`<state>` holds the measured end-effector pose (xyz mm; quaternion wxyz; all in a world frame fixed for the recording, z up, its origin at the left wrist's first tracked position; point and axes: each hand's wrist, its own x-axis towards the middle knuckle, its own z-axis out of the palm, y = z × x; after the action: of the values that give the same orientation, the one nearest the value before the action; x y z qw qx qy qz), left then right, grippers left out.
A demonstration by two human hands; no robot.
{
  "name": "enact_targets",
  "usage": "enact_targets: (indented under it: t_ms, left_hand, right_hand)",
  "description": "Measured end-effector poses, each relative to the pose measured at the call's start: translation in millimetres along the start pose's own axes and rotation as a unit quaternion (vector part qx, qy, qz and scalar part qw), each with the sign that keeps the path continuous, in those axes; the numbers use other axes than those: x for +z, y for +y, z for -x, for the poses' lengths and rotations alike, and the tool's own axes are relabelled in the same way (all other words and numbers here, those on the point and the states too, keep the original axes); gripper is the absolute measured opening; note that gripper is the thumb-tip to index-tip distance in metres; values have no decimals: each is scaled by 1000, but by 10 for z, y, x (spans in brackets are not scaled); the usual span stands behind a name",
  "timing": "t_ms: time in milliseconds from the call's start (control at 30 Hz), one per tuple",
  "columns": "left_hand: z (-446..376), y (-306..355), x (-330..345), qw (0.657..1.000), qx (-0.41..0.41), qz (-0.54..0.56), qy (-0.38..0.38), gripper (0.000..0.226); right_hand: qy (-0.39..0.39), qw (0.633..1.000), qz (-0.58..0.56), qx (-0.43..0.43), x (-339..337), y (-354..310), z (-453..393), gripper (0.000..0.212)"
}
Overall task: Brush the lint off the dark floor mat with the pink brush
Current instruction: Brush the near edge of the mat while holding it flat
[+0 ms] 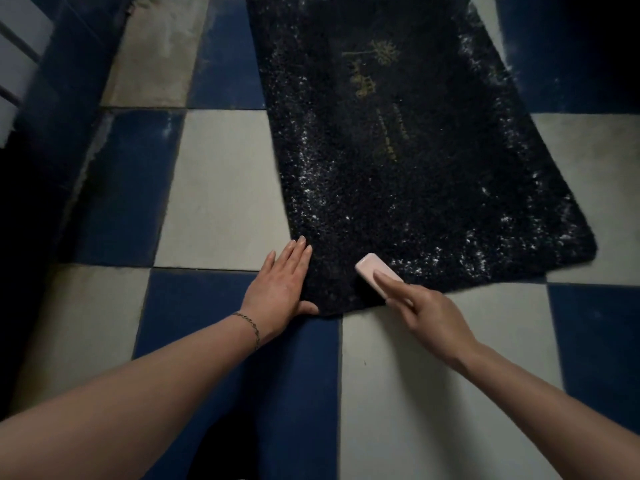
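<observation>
Dark floor mat (398,168): long axis runs far from you; white lint speckles its near and side edges. Pink brush (375,273): near edge, gripped in your right hand (429,317). Left hand (280,285): flat, pressing near-left corner. Lint lies far-right of brush.

The dark floor mat (398,168) carries faint yellowish markings, too blurred to read.
</observation>
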<state>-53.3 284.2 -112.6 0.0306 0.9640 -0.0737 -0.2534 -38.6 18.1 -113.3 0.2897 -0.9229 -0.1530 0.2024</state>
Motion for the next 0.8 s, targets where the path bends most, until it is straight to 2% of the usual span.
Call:
enact_targets:
  t_ms: [133, 200, 267, 333, 467, 667, 800]
  left_hand:
    - [-1, 31, -55, 999, 4, 18, 39, 112]
    - [-48, 72, -59, 994, 59, 66, 71, 123]
    - [-108, 141, -29, 981, 115, 144, 52, 130]
    - [-147, 182, -2, 970, 118, 209, 27, 129]
    - [-157, 137, 37, 968, 105, 227, 33, 124]
    - [-123, 138, 19, 974, 120, 189, 20, 116]
    - [-121, 179, -1, 974, 112, 194, 18, 117]
  right_hand:
    - [-4, 1000, 0, -30, 72, -129, 37, 50]
    - [-17, 999, -2, -47, 153, -215, 51, 52]
    - [-25, 997, 6, -69, 237, -315, 52, 50]
    - [-40, 995, 12, -94, 305, -415, 45, 49]
    - [-41, 990, 41, -126, 264, -348, 3, 48]
    - [18, 999, 20, -19, -36, 159, 65, 54]
    - [41, 998, -41, 36, -103, 169, 95, 48]
